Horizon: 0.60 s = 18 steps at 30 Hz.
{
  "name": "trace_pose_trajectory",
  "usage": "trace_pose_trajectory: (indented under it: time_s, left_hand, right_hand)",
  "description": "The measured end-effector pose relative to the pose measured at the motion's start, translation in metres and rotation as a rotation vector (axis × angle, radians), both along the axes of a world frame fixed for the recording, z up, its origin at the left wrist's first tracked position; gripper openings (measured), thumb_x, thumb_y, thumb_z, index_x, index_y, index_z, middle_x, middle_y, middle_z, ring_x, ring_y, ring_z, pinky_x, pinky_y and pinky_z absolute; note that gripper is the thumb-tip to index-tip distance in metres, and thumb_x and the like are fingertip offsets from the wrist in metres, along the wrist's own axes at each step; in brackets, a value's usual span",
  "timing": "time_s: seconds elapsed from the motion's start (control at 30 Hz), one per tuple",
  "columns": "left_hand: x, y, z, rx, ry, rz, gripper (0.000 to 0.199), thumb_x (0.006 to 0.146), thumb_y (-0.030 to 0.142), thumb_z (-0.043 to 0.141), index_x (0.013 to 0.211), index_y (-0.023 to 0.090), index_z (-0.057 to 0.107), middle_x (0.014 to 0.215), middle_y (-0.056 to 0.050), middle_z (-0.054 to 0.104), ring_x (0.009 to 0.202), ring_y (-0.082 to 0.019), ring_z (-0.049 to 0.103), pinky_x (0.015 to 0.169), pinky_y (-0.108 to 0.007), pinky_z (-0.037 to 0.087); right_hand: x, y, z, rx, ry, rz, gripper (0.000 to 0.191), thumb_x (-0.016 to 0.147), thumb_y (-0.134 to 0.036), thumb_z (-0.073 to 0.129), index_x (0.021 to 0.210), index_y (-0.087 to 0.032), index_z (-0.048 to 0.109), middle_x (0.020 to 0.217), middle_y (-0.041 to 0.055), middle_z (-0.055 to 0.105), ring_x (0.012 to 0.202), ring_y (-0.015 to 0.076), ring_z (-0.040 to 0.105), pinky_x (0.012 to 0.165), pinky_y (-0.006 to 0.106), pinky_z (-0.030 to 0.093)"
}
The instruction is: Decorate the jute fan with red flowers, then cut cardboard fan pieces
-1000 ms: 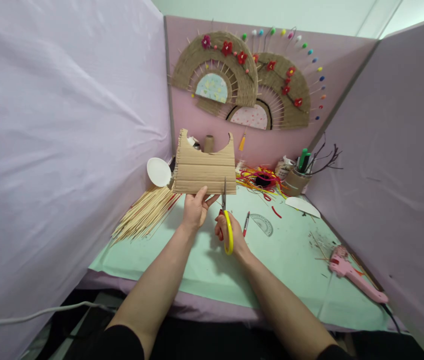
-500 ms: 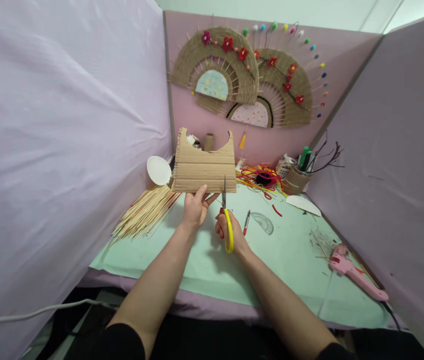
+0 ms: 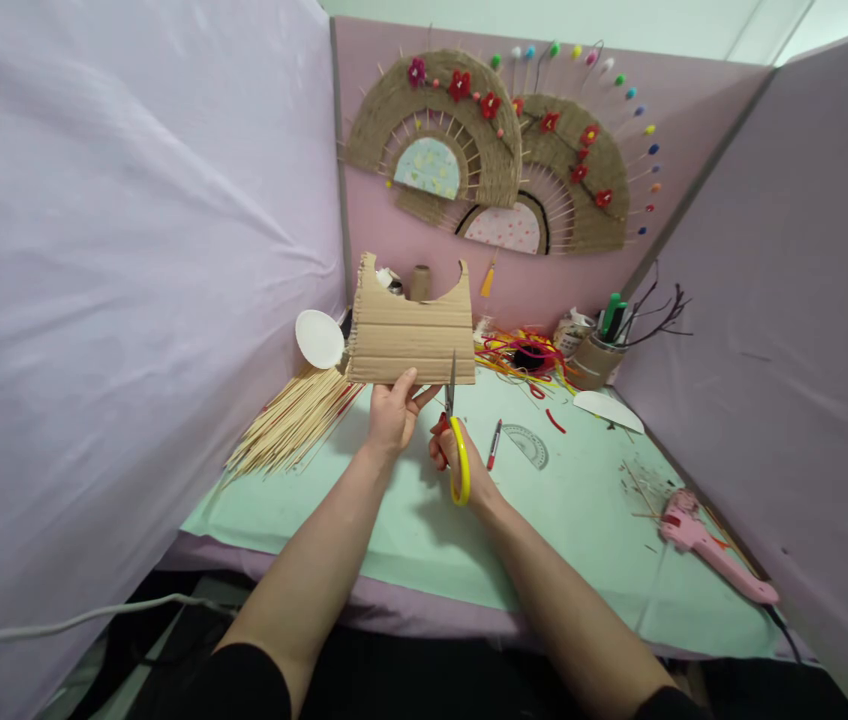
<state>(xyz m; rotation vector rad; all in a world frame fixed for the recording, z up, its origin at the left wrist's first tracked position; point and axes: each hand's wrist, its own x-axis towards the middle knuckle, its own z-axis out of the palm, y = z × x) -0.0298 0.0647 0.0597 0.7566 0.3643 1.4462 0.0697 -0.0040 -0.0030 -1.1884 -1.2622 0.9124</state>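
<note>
My left hand [image 3: 392, 412] pinches the lower edge of a piece of corrugated cardboard [image 3: 413, 335], thumb in front and fingers behind. The cardboard stands upright above the table, with a curved cut-out along its top edge and a ragged left side. In my right hand [image 3: 473, 465] is a pair of scissors [image 3: 459, 455] with yellow and red handles, my fingers closed round them. The scissor blades point up, and one lies in front of the cardboard's lower edge, right of my left hand. Whether the blades are biting into it I cannot tell.
Bamboo sticks [image 3: 296, 420] and a white disc [image 3: 319, 339] lie left. A red marker [image 3: 495, 445] and a protractor [image 3: 525, 445] sit right of the scissors. Pipe cleaners [image 3: 521, 350], a pen holder [image 3: 595, 360] and a white half-disc [image 3: 608, 409] are behind; a pink glue gun [image 3: 716, 550] lies far right.
The whole view has shifted very slightly. Both hands, the cardboard and the scissors keep nearly the same positions relative to one another.
</note>
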Motion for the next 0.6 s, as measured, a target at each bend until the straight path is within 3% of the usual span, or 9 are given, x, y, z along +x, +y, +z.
trace_pose_trajectory:
  time_s: [0.6]
  left_hand:
    - [0.0016, -0.0037, 0.0024, -0.029, 0.015, 0.01, 0.041, 0.07, 0.026, 0.076, 0.107, 0.023, 0.057, 0.101, -0.002, 0.072, 0.098, -0.019, 0.068, 0.096, -0.045, 0.051]
  right_hand:
    - [-0.0017, -0.0073, 0.0069, -0.047, -0.066, -0.067, 0.038, 0.087, -0.059, 0.044, 0.085, -0.021, 0.05, 0.057, -0.0052, 0.049, 0.048, 0.012, 0.041, 0.048, 0.025, 0.035]
